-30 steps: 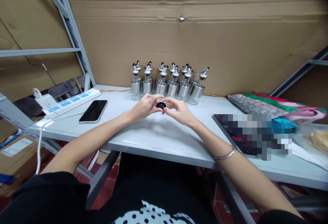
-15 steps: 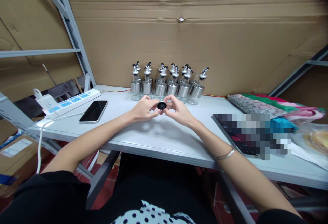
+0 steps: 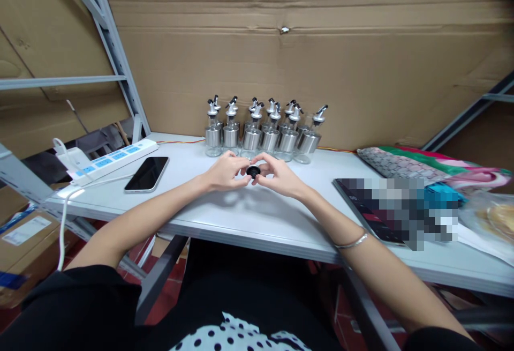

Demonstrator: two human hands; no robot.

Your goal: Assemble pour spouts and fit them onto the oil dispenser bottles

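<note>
Together left hand [image 3: 225, 172], right hand [image 3: 278, 175] pinch small black cap [image 3: 252, 171]; markings seemingly unreadable.

Behind the hands: a cluster of bottles [image 3: 263, 131] stands close, blocking the way to the cardboard wall [image 3: 305, 61].
Left side: bare table [image 3: 193, 201] until the phone [image 3: 146, 174].
Right side: bare until the keyboard [image 3: 391, 165].
</note>
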